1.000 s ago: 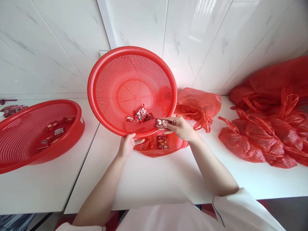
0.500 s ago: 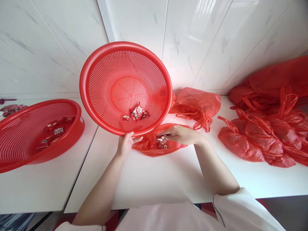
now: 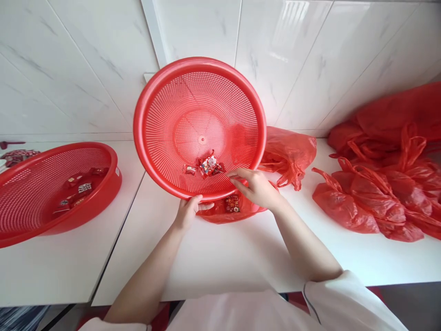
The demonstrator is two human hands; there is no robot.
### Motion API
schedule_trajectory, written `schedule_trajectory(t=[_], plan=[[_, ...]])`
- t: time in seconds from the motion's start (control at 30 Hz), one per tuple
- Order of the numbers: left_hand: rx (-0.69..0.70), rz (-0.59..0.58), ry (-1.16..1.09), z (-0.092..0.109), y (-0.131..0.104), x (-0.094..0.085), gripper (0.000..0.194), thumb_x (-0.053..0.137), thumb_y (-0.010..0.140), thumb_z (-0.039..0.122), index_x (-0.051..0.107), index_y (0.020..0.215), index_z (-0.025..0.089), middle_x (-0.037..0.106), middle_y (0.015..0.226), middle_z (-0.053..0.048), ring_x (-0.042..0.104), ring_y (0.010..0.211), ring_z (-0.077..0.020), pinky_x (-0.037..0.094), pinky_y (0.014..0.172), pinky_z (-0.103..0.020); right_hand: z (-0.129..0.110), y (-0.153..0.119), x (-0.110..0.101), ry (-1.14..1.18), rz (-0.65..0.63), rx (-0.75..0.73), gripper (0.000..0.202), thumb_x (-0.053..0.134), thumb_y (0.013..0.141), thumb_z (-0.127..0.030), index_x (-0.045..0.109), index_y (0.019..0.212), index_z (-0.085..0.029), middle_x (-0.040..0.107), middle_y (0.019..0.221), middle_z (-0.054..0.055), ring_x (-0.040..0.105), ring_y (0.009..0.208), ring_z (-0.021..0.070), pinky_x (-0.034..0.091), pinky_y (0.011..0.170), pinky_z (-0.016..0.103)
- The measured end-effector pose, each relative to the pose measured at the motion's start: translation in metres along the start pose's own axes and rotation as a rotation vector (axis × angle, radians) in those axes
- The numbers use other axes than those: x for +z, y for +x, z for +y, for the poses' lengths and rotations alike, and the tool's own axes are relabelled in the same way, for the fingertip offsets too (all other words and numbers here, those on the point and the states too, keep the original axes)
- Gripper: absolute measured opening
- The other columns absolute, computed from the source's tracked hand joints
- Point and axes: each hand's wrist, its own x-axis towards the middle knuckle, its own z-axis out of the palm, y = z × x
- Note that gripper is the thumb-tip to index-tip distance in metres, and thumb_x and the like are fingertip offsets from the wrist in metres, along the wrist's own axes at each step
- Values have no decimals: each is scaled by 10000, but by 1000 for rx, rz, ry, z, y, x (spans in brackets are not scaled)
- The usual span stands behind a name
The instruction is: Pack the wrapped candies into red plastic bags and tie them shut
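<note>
My left hand (image 3: 189, 212) grips the lower rim of a round red plastic basket (image 3: 147, 151), which tilts so its inside faces me. A few small wrapped packets (image 3: 208, 165) lie low inside it, the largest one silver and red. My right hand (image 3: 255, 187) is over the rim at the lower right, fingers stretched toward these packets, with nothing visible in them. Beneath the basket an open red plastic bag (image 3: 220, 217) lies on the table, and a dark red printed packet (image 3: 232, 203) shows in its mouth. The basket and my right hand cover part of the bag.
A second red basket (image 3: 113, 177) with several small packets stands at the left. Another red bag (image 3: 292, 151) rests against the tiled wall behind. Several tied red bags (image 3: 365, 202) are piled at the right on the white table (image 3: 220, 257).
The basket has shifted right with my left hand, partly covering the open bag. My right hand has let go of a small packet at the bag and moved up to the basket's rim.
</note>
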Motion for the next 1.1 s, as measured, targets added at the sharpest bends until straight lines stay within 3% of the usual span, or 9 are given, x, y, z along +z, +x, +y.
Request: schedule_trajectory(t=[0.13, 0.27, 0.4, 0.6, 0.7, 0.8, 0.93, 1.1], plan=[[-95, -123, 16, -6, -9, 2, 296, 655, 787, 257, 643, 1068, 164, 660, 1144, -70, 615, 1097, -295, 601, 828, -493, 10, 5, 25, -276, 88, 82, 410, 519, 901, -236, 497, 1304, -164, 610, 1241, 163, 582, 1154, 300, 486, 948, 461], [-130, -158, 30, -8, -12, 4, 391, 643, 810, 246, 594, 1192, 179, 620, 1239, -79, 596, 1132, -303, 606, 826, -480, 13, 5, 42, -201, -13, 149, 626, 575, 884, -326, 304, 1433, -194, 653, 1156, 155, 669, 966, 285, 537, 810, 424], [-137, -180, 46, -9, -14, 6, 417, 632, 828, 253, 569, 1236, 195, 608, 1265, -74, 594, 1137, -300, 597, 846, -492, 8, 5, 50, 93, 31, 160, 413, 566, 896, -393, 442, 1263, -250, 681, 1117, 77, 673, 992, 214, 533, 853, 360], [-188, -210, 22, -16, -16, 7, 411, 649, 816, 253, 561, 1216, 211, 632, 1228, -77, 623, 1096, -309, 591, 839, -519, 17, 11, 57, 379, 156, 239, 405, 664, 799, -261, 520, 1175, -216, 679, 1045, 56, 665, 912, 167, 551, 802, 315], [-187, -198, 21, -17, -16, 7, 382, 659, 804, 256, 589, 1175, 202, 640, 1217, -87, 626, 1092, -326, 599, 816, -517, 21, 12, 47, 361, 259, 232, 371, 663, 774, -229, 583, 1134, -192, 669, 1039, 67, 639, 888, 168, 540, 763, 308], [-159, -187, 15, -14, -15, 7, 352, 663, 797, 252, 614, 1141, 197, 643, 1216, -86, 613, 1113, -336, 606, 798, -509, 18, 10, 30, 199, 335, 189, 324, 642, 784, -209, 630, 1108, -198, 680, 1037, 65, 629, 861, 175, 523, 794, 342], [-135, -180, 24, -8, -14, 9, 305, 638, 818, 247, 632, 1114, 174, 628, 1242, -86, 585, 1153, -330, 608, 808, -487, 3, 6, 16, 104, 150, 10, 182, 631, 818, -189, 699, 983, -225, 699, 961, 47, 628, 919, 199, 506, 864, 374], [-128, -164, 11, -6, -12, 9, 331, 626, 823, 230, 614, 1151, 186, 608, 1271, -82, 578, 1161, -318, 606, 798, -480, -9, 3, 17, 195, -5, -109, 298, 643, 830, -192, 645, 1125, -235, 680, 946, 37, 638, 903, 174, 517, 877, 358]])
